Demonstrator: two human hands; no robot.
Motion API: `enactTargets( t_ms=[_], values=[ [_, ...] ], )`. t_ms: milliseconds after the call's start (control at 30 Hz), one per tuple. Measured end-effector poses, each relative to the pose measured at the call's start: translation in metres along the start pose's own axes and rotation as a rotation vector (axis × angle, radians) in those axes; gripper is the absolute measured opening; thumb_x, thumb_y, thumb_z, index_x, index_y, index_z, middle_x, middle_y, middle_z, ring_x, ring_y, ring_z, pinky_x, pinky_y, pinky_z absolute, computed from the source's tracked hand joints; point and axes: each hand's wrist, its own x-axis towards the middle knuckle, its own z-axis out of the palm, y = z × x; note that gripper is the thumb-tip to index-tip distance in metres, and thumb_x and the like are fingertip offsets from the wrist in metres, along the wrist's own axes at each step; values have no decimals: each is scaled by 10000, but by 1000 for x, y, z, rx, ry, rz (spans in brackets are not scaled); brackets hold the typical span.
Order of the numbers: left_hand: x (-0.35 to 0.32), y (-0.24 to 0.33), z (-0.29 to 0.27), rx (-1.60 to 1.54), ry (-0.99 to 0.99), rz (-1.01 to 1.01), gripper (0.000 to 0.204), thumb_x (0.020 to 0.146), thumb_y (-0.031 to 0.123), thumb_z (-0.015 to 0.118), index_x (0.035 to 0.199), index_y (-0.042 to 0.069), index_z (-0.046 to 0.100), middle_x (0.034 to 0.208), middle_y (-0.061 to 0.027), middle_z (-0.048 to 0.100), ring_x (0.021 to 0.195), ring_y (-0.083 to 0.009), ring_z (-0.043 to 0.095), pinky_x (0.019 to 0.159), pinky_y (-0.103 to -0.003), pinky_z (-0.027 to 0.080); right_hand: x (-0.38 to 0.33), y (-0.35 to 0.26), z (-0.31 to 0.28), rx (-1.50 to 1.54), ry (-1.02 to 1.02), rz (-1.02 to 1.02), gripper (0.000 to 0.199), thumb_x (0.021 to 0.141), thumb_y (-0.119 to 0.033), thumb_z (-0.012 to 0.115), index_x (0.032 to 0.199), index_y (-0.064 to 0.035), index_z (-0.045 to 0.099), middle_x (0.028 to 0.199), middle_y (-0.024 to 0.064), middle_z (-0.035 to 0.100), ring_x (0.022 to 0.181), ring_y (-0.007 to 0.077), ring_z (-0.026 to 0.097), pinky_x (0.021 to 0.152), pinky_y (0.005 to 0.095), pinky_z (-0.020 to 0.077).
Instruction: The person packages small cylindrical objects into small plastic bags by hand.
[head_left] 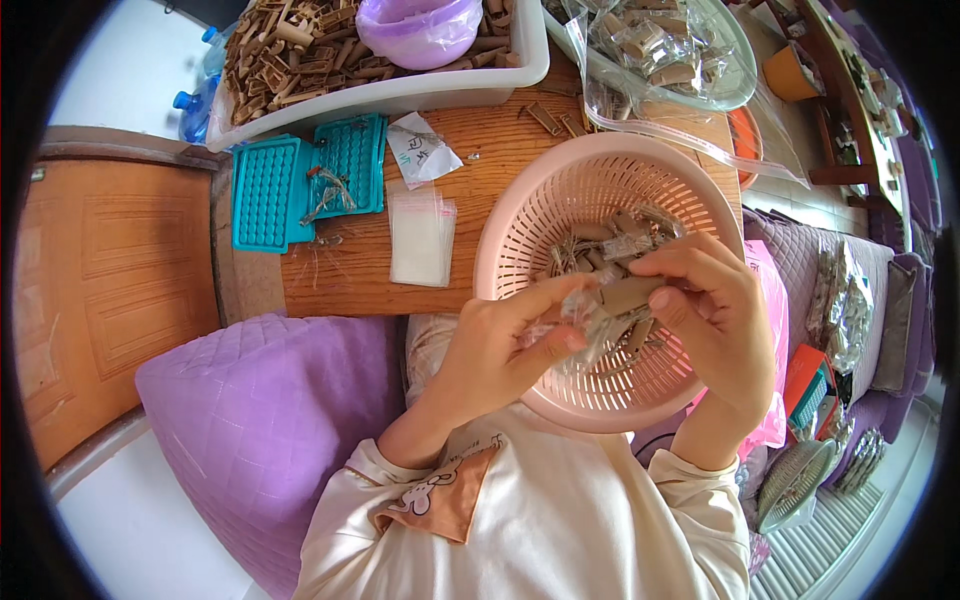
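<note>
Over a pink slotted plastic basket [497, 247], both my hands work close together. My left hand [497, 345] is closed, with a crumpled clear plastic bag [577, 304] pinched between thumb and fingers. Between the thumb and fingers of my right hand [722, 312] is a brown curved piece [628, 294], its near end at the bag; whether it is inside the bag I cannot tell. Below them in the basket lie several brown pieces [592, 231] mixed with thin wiry bundles and clear wrapping. My hands hide part of the basket's contents.
On the wooden table [345, 275] are teal trays [272, 190], a stack of clear bags [420, 240] and a paper note [423, 150]. Behind stand a white bin [400, 98] of brown pieces with a purple bowl [420, 30], and a pale green basin [738, 75] of bagged pieces.
</note>
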Motion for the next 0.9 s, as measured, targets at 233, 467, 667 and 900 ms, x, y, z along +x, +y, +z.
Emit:
enactTargets(
  t_ms=[233,467,667,900],
  values=[
    [1,2,5,17,-48,-111,419,727,284,685,1067,60,587,736,-87,606,550,-113,506,541,-246,427,0,-11,-3,-253,-59,-95,162,688,-31,645,847,-7,627,712,100,554,613,199,578,561,274,468],
    [0,-5,11,-51,-55,-100,415,714,255,689,1056,44,585,771,-95,614,603,-135,551,580,-274,444,5,-12,-10,-259,-170,-127,131,680,-53,648,768,7,572,641,103,553,561,230,577,528,302,453],
    [-5,-20,20,-271,-227,-82,419,719,52,676,1100,-35,525,967,-81,587,904,-121,535,821,-251,403,8,-18,-24,-310,-277,-251,123,675,-56,648,764,-8,578,674,96,556,585,248,581,539,318,452],
    [-2,-9,37,-521,-181,-82,421,702,183,697,1064,11,570,824,-43,589,729,-65,492,667,-227,419,7,-17,-26,-364,-274,-274,126,669,-73,651,764,-21,586,693,90,561,611,258,572,561,339,450]
  ],
)
